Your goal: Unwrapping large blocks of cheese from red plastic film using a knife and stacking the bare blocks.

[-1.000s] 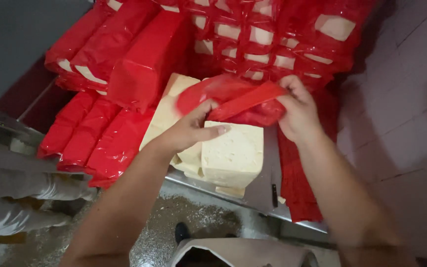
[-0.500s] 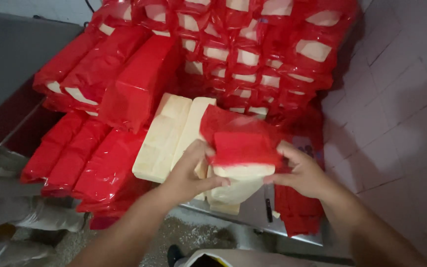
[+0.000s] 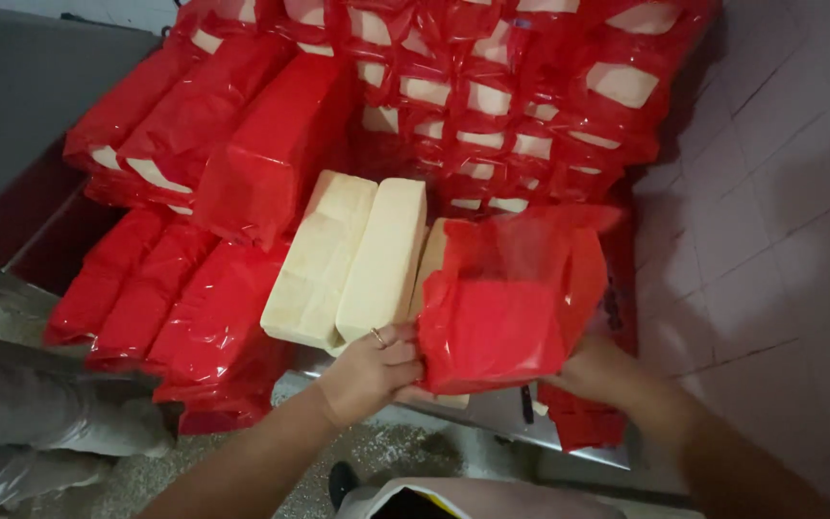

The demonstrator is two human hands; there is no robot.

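At centre right of the frame I grip the red bag (image 3: 506,308) with both hands: my left hand (image 3: 372,370) pinches its near edge, my right hand (image 3: 593,370) clasps the other side, stretching it over a pale block (image 3: 431,255) beside two bare blocks (image 3: 353,259) on the counter (image 3: 492,413).
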